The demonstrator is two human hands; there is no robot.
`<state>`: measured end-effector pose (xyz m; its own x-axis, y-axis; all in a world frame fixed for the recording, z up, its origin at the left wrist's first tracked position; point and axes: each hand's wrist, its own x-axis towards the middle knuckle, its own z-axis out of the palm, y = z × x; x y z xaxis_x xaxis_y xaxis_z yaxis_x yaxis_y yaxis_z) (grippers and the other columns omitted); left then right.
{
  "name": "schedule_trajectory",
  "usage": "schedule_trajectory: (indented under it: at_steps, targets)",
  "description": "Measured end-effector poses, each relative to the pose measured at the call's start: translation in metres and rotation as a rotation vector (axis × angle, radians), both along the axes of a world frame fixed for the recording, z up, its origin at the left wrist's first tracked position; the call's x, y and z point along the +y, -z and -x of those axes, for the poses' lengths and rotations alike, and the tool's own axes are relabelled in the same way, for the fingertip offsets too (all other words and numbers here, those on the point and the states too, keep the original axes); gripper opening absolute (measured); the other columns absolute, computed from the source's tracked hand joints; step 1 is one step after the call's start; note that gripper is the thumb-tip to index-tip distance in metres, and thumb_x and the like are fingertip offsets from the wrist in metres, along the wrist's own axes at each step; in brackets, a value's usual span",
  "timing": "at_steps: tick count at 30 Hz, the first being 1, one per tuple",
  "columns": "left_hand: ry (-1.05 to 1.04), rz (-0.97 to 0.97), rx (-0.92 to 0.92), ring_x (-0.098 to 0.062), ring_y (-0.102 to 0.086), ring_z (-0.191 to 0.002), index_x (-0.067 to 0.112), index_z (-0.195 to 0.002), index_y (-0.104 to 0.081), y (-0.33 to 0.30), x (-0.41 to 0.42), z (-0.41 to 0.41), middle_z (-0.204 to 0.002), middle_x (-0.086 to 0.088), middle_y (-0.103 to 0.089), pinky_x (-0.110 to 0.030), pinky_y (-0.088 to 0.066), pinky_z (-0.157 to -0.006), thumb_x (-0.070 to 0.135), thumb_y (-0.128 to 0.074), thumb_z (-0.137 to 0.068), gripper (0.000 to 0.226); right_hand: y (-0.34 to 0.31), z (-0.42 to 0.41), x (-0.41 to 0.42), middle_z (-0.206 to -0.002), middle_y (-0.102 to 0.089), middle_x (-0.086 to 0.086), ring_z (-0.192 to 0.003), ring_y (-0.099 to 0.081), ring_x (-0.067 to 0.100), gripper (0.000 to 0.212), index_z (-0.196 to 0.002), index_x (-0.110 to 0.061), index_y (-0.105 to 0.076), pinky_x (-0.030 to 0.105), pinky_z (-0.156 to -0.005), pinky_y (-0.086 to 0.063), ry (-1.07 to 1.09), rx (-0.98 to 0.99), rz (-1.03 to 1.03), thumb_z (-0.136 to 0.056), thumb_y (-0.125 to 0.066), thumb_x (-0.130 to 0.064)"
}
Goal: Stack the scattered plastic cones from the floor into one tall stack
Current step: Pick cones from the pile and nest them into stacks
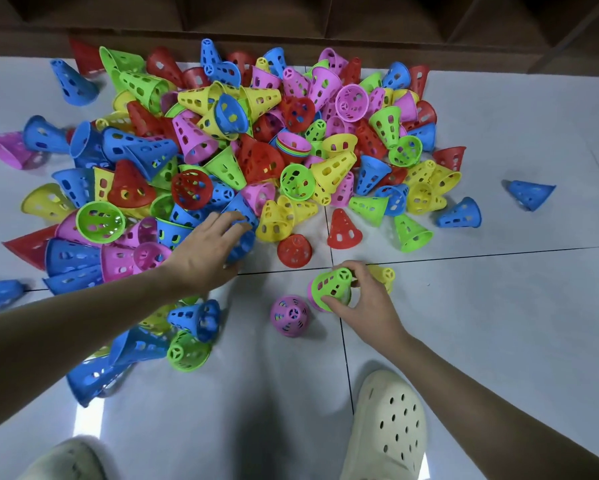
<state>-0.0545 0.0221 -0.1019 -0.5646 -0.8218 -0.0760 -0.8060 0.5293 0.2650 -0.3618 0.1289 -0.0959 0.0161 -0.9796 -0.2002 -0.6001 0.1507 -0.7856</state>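
A glossy pale tiled floor (499,306) carries a heap of perforated plastic cones (228,150) in five colours, spread toward twelve o'clock. The left hand (204,258) closes its grip on a blue cone (242,216) at the heap's six o'clock edge. The right hand (364,299) grips a green perforated cone (331,284), tip tilted toward eleven o'clock, atop a pink one.

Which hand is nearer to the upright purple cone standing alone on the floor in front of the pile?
Right. The right hand, gripping a green cone, is just to the right of the purple cone. The left hand is farther up-left, gripping a blue cone at the pile's edge.
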Motion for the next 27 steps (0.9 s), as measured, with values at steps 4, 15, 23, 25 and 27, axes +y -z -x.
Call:
schedule_trajectory:
  at_steps: [4, 15, 23, 25, 27]
  targets:
    - [-0.080, -0.100, -0.078, -0.026, -0.040, -0.120, 0.013, -0.148, -0.041, 0.005, -0.004, 0.001, -0.141, -0.007, -0.042, -0.039, -0.042, -0.105, 0.034, -0.077, -0.079, 0.081, 0.010, 0.002, -0.002, -0.107, -0.061, -0.008, -0.100, -0.059, 0.015, 0.051, -0.117, -0.027, -0.052, 0.041, -0.088, -0.050, -0.047, 0.071, -0.060, -0.076, -0.083, -0.028]
    - [-0.029, -0.197, -0.236, -0.023, -0.041, -0.122, 0.019, -0.147, -0.043, 0.006, -0.012, -0.003, -0.131, -0.003, -0.042, -0.036, -0.041, -0.101, 0.037, -0.079, -0.080, 0.078, 0.011, 0.028, -0.010, -0.106, -0.057, 0.004, -0.101, -0.050, 0.023, 0.030, -0.107, -0.009, -0.061, 0.032, -0.091, -0.043, 0.179, 0.343, 0.373, -0.086, -0.070, -0.028]
    - [-0.022, -0.225, -0.110, -0.029, -0.055, -0.097, 0.019, -0.129, -0.045, -0.001, 0.009, 0.013, -0.107, -0.009, -0.066, -0.033, -0.032, -0.076, 0.056, -0.065, -0.088, 0.059, 0.036, 0.054, -0.013, -0.121, -0.053, 0.006, -0.111, -0.054, 0.025, 0.051, -0.124, -0.011, -0.060, 0.037, -0.093, -0.047, 0.293, 0.280, -0.014, -0.079, -0.081, -0.019]
    - [-0.023, -0.243, -0.046, -0.029, -0.057, -0.097, 0.019, -0.132, -0.046, -0.006, 0.015, 0.017, -0.108, -0.007, -0.066, -0.034, -0.036, -0.078, 0.075, -0.052, -0.084, 0.074, 0.040, 0.053, -0.012, -0.115, -0.057, 0.006, -0.107, -0.057, 0.026, 0.044, -0.119, -0.010, -0.062, 0.036, -0.093, -0.047, 0.297, 0.250, -0.064, -0.080, -0.081, -0.019]
    - [-0.002, -0.269, 0.018, -0.027, -0.060, -0.102, 0.020, -0.136, -0.047, -0.014, 0.021, 0.020, -0.116, -0.005, -0.066, -0.035, -0.045, -0.085, 0.090, -0.032, -0.077, 0.092, 0.043, 0.053, -0.011, -0.112, -0.058, 0.005, -0.107, -0.056, 0.026, 0.040, -0.115, -0.011, -0.063, 0.036, -0.094, -0.046, 0.286, 0.245, -0.077, -0.081, -0.081, -0.020]
